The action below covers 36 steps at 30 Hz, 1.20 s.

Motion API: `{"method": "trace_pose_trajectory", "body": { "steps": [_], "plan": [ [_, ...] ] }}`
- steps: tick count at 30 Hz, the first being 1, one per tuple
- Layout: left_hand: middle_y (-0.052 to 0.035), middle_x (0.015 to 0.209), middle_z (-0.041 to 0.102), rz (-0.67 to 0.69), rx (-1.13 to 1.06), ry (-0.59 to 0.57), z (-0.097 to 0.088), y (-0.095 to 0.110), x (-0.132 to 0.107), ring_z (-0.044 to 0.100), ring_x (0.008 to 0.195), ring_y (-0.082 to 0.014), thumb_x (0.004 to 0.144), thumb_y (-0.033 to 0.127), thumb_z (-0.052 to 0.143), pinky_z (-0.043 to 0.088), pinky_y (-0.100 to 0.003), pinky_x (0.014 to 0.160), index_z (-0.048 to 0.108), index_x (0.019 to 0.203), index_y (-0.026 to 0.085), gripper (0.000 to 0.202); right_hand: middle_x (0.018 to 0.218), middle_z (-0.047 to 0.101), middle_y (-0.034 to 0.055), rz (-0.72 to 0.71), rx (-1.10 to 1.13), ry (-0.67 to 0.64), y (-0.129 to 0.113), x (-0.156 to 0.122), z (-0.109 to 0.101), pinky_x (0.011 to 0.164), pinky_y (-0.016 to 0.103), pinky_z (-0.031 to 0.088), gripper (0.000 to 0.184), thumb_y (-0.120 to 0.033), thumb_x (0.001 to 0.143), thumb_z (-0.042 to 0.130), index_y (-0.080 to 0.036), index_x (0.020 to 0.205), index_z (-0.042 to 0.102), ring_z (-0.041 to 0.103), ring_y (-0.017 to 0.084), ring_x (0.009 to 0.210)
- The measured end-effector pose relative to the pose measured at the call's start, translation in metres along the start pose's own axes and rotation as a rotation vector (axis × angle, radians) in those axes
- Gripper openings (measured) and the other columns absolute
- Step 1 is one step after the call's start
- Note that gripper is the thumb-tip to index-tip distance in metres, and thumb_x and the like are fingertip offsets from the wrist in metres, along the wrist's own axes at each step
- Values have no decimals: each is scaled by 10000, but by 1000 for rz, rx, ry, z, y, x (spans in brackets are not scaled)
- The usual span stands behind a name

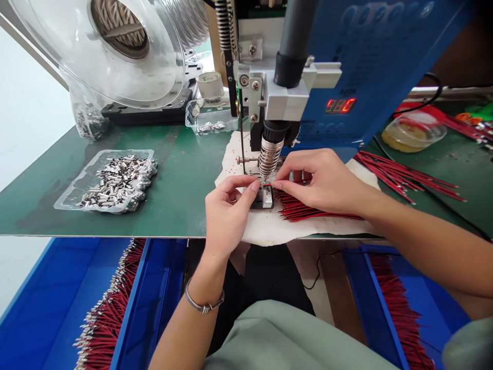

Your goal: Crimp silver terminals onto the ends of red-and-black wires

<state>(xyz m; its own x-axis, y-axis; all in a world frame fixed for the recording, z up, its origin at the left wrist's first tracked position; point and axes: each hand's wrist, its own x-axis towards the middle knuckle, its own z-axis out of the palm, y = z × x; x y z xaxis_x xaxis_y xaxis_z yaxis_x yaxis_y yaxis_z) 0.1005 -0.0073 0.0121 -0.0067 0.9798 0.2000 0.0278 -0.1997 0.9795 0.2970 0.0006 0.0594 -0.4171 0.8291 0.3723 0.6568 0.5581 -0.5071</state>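
Landmark = the small metal fixture under the machine's coiled nozzle. Left hand: just left of the fixture, thumb and forefinger pinched nearly tip to tip, other fingers curled in; anything between the tips is too small to make out. Right hand: just right of the fixture, thumb and forefinger closed on a thin red wire, whose end sits above the fixture, below the nozzle; remaining fingers bent. Bundle of red and black wires right of the fixture, partly under the right hand, lying on a white sheet that also runs under the fixture. More red wires farther right. Clear tray well left of the fixture, heaped with small metal parts. Behind it, up-left of the fixture: big clear reel, tape roll, small clear box with a few metal bits. Blue housing behind and right of the fixture, red digits lit on its display. Below the fixture's level: blue bin to its left with metal-tipped red wires, second blue bin to its right, also holding red wires.
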Motion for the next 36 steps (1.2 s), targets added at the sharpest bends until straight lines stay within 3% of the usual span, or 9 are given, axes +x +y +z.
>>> {"method": "trace_pose_trajectory", "body": {
  "steps": [24,30,36],
  "plan": [
    [-44,820,728,-26,16,26,2,-1,-2,615,686,-135,794,361,794,494,-246,633,784,880,197,185,779,698,12,-13,-10,2,-1,-1,-1,575,262,418,133,-254,888,660,-174,811,734,560,105,625],
    [-52,821,734,-11,44,27,2,1,-2,619,692,-146,785,350,799,465,-235,561,796,854,192,172,777,699,15,-11,-5,-1,-1,-1,-1,601,265,432,132,-256,890,662,-177,814,736,576,113,639],
    [-37,815,727,-33,20,33,2,3,-2,610,686,-129,783,335,803,474,-226,608,786,837,206,141,767,699,17,-18,-4,0,-1,-1,-1,593,260,426,129,-238,882,667,-167,797,732,578,112,647]
  ]
}}
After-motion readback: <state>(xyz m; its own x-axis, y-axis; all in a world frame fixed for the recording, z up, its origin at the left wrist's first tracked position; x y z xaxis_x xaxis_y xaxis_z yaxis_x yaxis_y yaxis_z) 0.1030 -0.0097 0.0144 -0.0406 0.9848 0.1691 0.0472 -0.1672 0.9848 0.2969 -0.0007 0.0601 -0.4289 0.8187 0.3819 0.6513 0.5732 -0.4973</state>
